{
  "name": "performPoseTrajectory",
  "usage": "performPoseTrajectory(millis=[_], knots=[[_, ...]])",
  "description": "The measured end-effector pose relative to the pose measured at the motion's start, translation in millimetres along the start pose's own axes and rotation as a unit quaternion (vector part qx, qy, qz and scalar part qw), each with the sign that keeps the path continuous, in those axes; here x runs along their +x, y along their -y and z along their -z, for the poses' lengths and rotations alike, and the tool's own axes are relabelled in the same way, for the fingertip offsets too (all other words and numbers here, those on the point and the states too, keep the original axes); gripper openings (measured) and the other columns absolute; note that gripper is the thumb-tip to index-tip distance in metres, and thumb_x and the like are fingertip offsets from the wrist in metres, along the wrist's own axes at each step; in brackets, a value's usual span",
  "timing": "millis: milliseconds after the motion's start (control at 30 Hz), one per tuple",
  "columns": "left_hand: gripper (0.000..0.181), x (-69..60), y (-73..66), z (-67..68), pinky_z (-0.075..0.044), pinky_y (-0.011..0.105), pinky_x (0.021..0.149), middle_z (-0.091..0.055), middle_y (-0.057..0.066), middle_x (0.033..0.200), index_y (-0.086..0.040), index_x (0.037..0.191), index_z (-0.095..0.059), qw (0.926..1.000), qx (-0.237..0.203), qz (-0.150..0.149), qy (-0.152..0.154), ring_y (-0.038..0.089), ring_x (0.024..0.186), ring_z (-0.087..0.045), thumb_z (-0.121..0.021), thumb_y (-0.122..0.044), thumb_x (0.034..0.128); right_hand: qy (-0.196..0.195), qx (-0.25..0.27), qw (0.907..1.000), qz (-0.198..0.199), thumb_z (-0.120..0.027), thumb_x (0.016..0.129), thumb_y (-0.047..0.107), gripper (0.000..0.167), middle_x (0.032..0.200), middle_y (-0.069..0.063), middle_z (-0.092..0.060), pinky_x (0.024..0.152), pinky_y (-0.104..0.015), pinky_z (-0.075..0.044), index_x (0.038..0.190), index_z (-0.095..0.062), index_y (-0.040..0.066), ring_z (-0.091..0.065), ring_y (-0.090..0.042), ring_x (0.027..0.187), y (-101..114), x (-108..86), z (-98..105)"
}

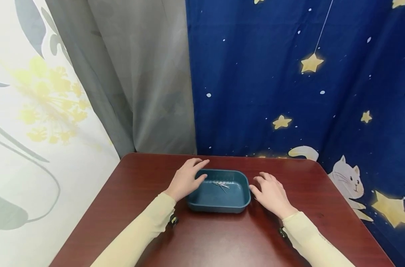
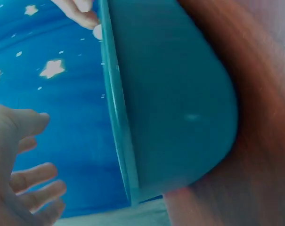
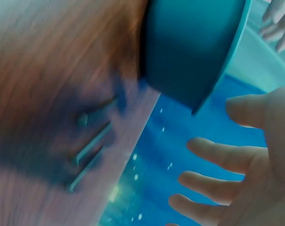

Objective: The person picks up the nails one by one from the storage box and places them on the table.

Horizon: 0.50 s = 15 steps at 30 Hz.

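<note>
A teal rectangular tray (image 1: 219, 209) stands on the table, with several thin metal nails (image 1: 221, 184) lying loosely inside. My left hand (image 1: 187, 178) is over the tray's left end, fingers spread and holding nothing. At the tray's right side hovers my right hand (image 1: 270, 193), its fingers apart and nothing in them. The right wrist view shows three nails (image 3: 91, 142) on the table beside the tray (image 3: 194, 47), below my right hand (image 3: 241, 174). In the left wrist view my left hand (image 2: 27, 165) is beside the tray wall (image 2: 175, 94).
The dark red wooden table (image 1: 209, 237) has rounded far corners. Behind it hang a grey curtain (image 1: 159, 81) and a blue curtain (image 1: 249, 81) with stars and a cat. A white patterned cloth (image 1: 38, 148) hangs at the left.
</note>
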<state>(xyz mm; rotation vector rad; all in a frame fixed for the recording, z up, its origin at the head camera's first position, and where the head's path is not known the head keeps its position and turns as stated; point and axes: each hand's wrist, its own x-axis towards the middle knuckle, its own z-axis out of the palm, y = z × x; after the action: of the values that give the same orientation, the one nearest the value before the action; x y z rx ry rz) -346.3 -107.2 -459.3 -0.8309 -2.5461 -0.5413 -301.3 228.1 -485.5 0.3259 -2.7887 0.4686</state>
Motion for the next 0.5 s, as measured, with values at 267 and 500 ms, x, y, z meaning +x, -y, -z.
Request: performPoseTrajectory(millis=[267, 500], knots=[[0.038, 24.3, -1.0, -20.4, -0.056, 0.033, 0.070, -0.063, 0.001, 0.112, -0.023, 0.132, -0.069, 0.9841, 0.100, -0.102, 0.105, 0.015, 0.094, -0.063, -0.070, -0.028, 0.0942, 0.035, 0.018, 0.9991, -0.014, -0.053, 0.099, 0.055, 0.080, 0.156, -0.024, -0.035, 0.110, -0.067, -0.027, 0.154, -0.036, 0.000, -0.034, -0.045, 0.140, 22, -3.6, -17], [0.031, 43.8, -12.6, -36.9, -0.057, 0.033, 0.074, -0.069, -0.002, 0.107, -0.024, 0.123, -0.075, 0.9569, 0.149, -0.136, 0.208, 0.013, 0.091, -0.067, -0.071, -0.027, 0.0928, 0.060, 0.008, 0.9978, -0.027, -0.051, 0.099, 0.058, 0.086, 0.160, -0.023, -0.029, 0.109, -0.069, -0.024, 0.157, -0.027, 0.000, -0.030, -0.045, 0.143, 30, -8.1, -33]])
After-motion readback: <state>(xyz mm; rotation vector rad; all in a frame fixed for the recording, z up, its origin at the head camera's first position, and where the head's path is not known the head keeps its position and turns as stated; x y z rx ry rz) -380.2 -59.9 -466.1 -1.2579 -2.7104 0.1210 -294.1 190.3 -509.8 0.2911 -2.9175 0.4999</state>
